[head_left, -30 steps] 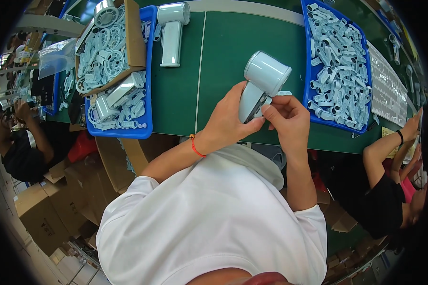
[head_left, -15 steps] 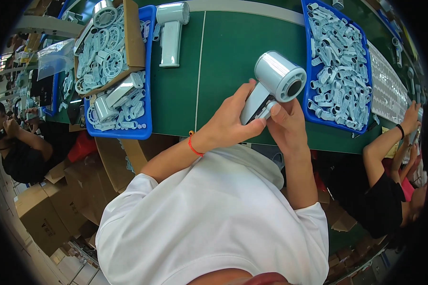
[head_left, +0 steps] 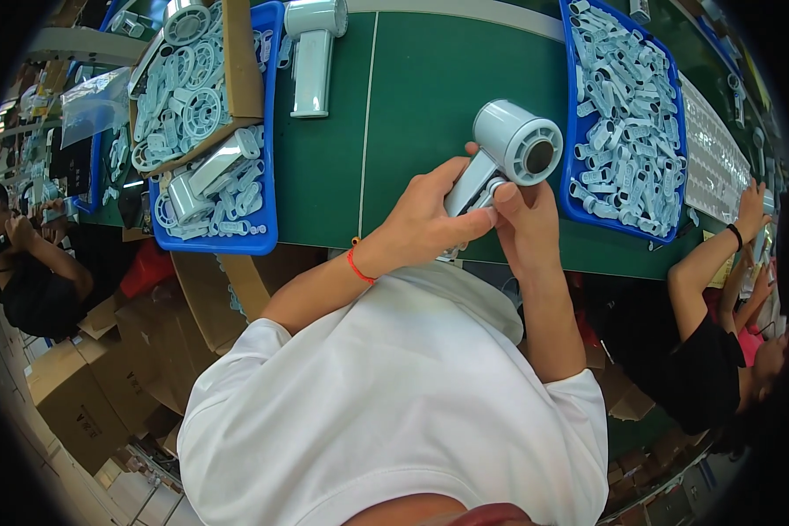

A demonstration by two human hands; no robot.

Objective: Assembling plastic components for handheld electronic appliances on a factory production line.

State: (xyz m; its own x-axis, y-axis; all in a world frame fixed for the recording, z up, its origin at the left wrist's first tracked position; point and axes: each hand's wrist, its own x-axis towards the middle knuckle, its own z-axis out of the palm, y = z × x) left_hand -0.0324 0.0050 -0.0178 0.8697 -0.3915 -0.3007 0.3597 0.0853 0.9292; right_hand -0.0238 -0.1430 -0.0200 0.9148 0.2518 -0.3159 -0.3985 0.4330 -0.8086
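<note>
A glossy pale blue housing shaped like a hair dryer (head_left: 510, 133) is held over the front of the table, its ringed round end with a dark centre turned to the right. My left hand (head_left: 431, 209) is closed round the handle from the left. My right hand (head_left: 531, 230) is closed on the handle's other side, the thumb pressed near a small pale piece at the handle's inner side. The fingers partly hide that piece, so I cannot tell its kind. A similar housing (head_left: 314, 74) lies on the table at the far left.
A blue tray (head_left: 277, 202) at left holds a cardboard box (head_left: 244, 61) of pale ring-shaped parts and loose pieces. Another blue tray (head_left: 566, 131) at right is full of small oblong parts. Beyond it lies a clear blister sheet (head_left: 714, 149). Co-workers sit at both sides.
The housing has turned slightly, showing more of its round end. My right thumb has shifted a little on the handle, and both hands keep hold. The view has shifted slightly.
</note>
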